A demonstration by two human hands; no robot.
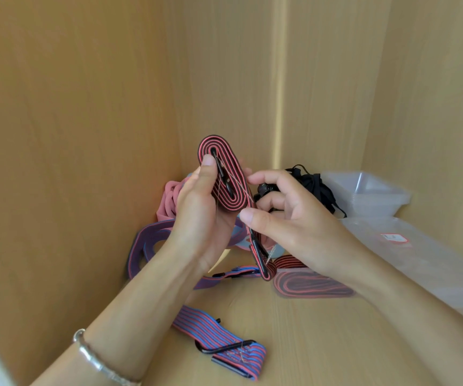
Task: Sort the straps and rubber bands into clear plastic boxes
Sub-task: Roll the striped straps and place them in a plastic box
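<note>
The wooden shelf [322, 344] is carrying everything, with empty clear plastic boxes [375, 196] waiting at the back right and another box [311, 284] nearer, already holding a coiled strap. Above the shelf, the left hand [199, 215] is gripping a red-and-black strap [230, 179] wound into a flat oval, thumb pressing its face. The right hand [289, 215] is pinching the loose tail [261, 254] that is hanging down. The webbing is looking light, soft and springy, so the coil is likely wanting to unwind; holding it flat across the layers seems safest. Pink rubber bands [167, 199] are lying behind, limp and stretchy.
</note>
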